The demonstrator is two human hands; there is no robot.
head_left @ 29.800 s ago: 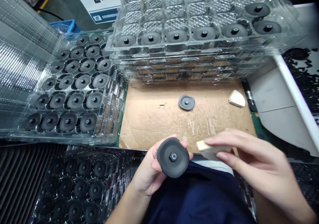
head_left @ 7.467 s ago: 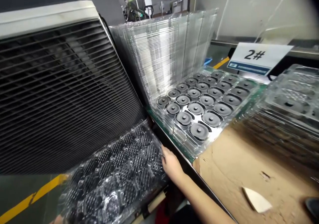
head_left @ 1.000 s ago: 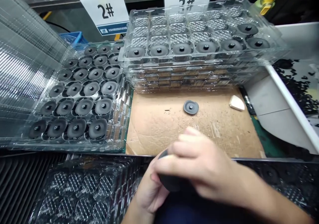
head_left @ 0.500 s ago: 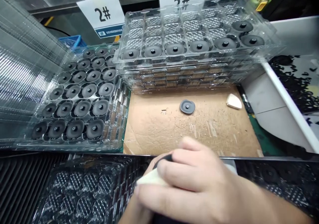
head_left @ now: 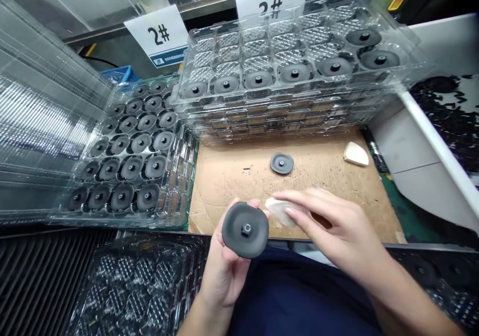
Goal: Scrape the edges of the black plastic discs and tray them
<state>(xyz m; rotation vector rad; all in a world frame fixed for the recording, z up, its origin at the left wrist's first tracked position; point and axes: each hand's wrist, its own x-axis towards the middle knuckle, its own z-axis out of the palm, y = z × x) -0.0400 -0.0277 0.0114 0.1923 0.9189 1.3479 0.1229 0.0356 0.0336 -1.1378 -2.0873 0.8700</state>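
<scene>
My left hand [head_left: 224, 271] holds a black rubber diaphragm disc [head_left: 245, 230] up on its fingertips, with the central hex nut facing me. My right hand [head_left: 337, 226] pinches a cream foam sponge wedge [head_left: 281, 212] between thumb and fingers, just right of the disc and apart from it. A smaller-looking matching disc [head_left: 281, 163] lies on the cardboard sheet [head_left: 232, 186] beyond my hands. A second cream sponge wedge [head_left: 355, 153] rests near the sheet's right side.
Clear plastic trays of black discs stand ahead: one flat at left [head_left: 127, 176], a stack at centre [head_left: 284, 111]. An empty tray [head_left: 138, 286] lies below left, with upright trays [head_left: 37, 126] beyond. A white-rimmed bin of black scraps [head_left: 445, 116] sits right.
My right hand has lifted off the disc and moved right with the sponge, so the disc's nut face now shows. The view has shifted slightly.
</scene>
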